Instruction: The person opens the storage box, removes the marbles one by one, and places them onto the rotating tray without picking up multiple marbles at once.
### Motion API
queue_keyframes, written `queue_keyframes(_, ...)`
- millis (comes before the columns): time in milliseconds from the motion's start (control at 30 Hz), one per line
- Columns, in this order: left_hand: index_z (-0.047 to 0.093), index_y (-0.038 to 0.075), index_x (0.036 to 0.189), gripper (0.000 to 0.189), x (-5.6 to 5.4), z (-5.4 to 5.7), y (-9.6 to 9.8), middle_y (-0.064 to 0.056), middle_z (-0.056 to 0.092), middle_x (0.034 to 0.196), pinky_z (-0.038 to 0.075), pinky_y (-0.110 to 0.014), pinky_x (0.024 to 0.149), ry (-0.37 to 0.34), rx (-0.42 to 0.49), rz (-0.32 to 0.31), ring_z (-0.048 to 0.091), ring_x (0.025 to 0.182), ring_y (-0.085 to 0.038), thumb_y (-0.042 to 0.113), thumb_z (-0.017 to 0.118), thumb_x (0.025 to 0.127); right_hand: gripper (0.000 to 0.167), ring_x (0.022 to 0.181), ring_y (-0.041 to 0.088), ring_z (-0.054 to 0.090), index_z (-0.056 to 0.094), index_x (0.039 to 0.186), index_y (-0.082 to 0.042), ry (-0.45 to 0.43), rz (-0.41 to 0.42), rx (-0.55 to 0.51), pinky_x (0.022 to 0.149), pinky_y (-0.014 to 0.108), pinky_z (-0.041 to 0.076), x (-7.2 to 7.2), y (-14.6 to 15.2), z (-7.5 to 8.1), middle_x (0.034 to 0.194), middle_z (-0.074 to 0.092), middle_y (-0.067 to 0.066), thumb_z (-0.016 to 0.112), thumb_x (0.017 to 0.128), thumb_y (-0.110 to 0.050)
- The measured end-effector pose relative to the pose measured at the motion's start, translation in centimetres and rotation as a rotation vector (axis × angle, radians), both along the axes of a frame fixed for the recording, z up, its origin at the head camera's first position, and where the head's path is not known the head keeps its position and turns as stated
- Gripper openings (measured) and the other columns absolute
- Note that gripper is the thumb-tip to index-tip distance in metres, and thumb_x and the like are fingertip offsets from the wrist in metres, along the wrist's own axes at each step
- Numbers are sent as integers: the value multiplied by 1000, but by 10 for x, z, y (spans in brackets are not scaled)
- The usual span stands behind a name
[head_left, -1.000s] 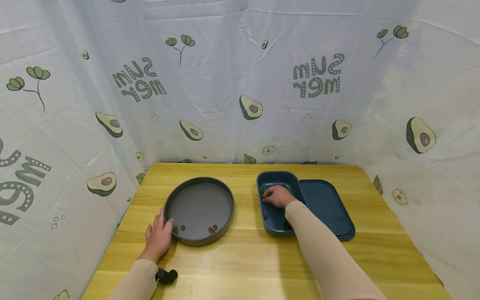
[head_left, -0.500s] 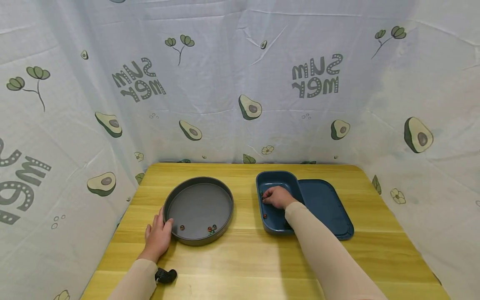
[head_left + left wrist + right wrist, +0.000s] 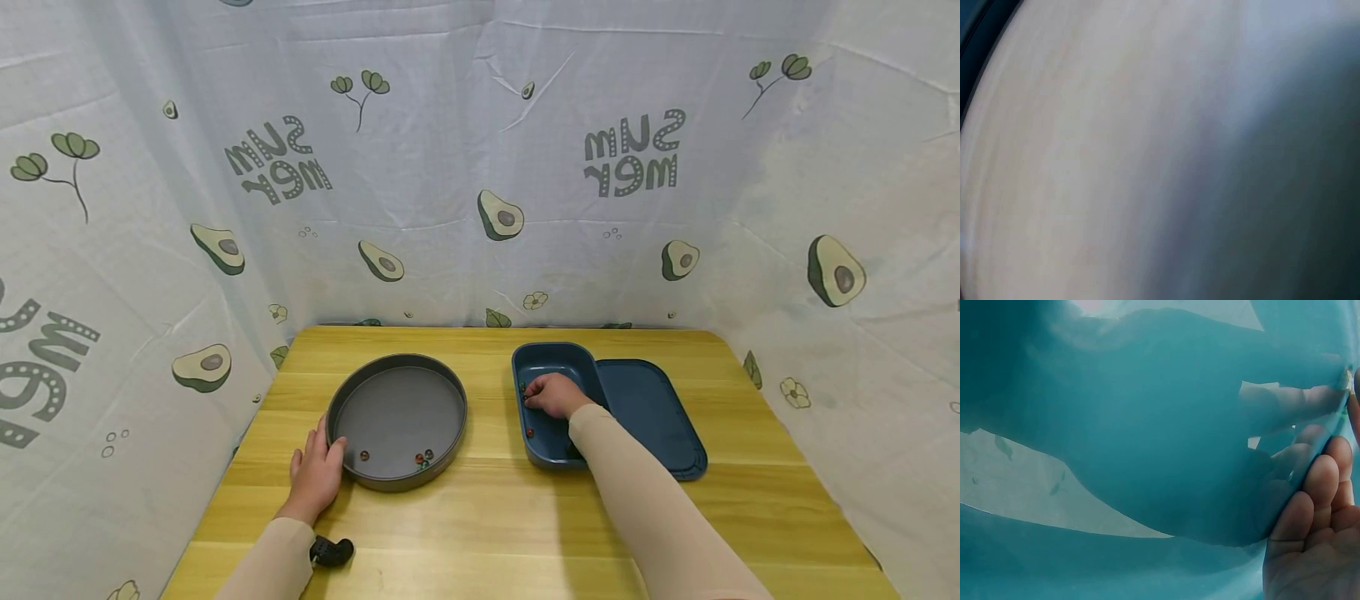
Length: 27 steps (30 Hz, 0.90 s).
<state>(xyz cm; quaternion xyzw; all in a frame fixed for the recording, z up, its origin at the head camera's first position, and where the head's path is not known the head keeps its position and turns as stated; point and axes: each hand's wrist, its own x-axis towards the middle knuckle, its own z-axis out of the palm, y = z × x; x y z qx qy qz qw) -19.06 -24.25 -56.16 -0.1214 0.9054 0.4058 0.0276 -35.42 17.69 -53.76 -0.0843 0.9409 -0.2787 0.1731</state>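
In the head view, my left hand (image 3: 317,475) rests against the near-left side of a round grey pan (image 3: 397,485), its fingers along the outer wall and the thumb at the rim. Several glass marbles (image 3: 420,458) lie in the pan's near part. My right hand (image 3: 557,394) reaches down into a blue rectangular box (image 3: 534,448), fingertips by its left wall. There it pinches a small glass marble (image 3: 1348,380), partly cut off by the right wrist view's edge. A reddish marble (image 3: 530,432) lies nearer in the box. A green marble (image 3: 522,387) shows beyond the fingertips.
A flat blue lid (image 3: 652,417) lies right of the box on the wooden table (image 3: 480,533). A black device (image 3: 332,552) is on the left wrist. White printed cloth (image 3: 450,150) hangs behind and along the sides. The left wrist view is blurred.
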Motion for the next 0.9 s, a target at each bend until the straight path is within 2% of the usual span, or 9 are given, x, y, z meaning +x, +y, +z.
queue_keyframes(900, 2, 8, 171, 70, -1, -5, -2, -29, 9, 175, -13, -66, 127, -5, 6, 7, 0, 163, -48, 38, 31, 114, 14, 99, 20, 68, 82, 107, -10, 37, -4, 27, 101, 45, 56, 1, -4, 2, 108, 80, 5, 75, 97, -17)
